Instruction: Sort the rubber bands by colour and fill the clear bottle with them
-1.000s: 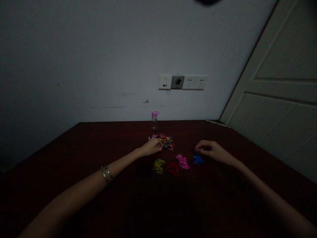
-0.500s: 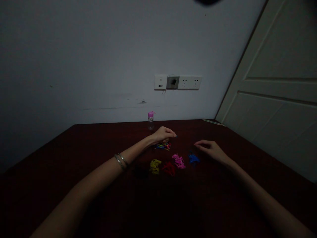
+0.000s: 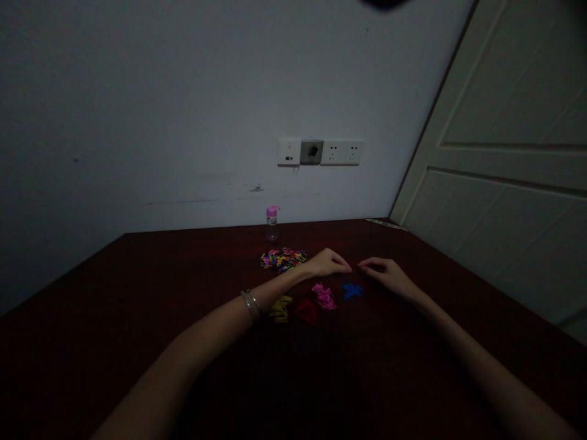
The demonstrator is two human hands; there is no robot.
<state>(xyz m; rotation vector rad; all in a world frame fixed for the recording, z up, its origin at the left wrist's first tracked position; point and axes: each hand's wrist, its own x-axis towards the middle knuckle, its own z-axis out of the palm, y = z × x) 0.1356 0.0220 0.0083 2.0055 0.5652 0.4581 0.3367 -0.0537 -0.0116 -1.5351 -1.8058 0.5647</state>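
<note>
My left hand (image 3: 328, 263) reaches across with thumb and fingers pinched, just above the blue rubber bands (image 3: 352, 290). What it pinches is barely visible now; a small blue band showed at its fingertips a moment ago. Close on the right, my right hand (image 3: 387, 275) has its thumb and fingertips drawn together, almost meeting the left fingertips. Whatever it may hold is too small to see. Nearer to me lie little heaps of pink rubber bands (image 3: 324, 296), red rubber bands (image 3: 306, 311) and yellow rubber bands (image 3: 280, 308), the yellow partly behind my left forearm. A mixed multicoloured pile (image 3: 282, 259) sits behind that arm.
A clear bottle with a pink lid (image 3: 272, 225) stands near the back of the dark red table (image 3: 183, 263). Behind it, a wall carries a row of sockets (image 3: 321, 152). A panelled door (image 3: 495, 140) slants along the right side.
My left hand has moved right and toward me, from beside the mixed pile to my right fingertips, uncovering that pile. My right hand has hardly moved. The view has shifted slightly.
</note>
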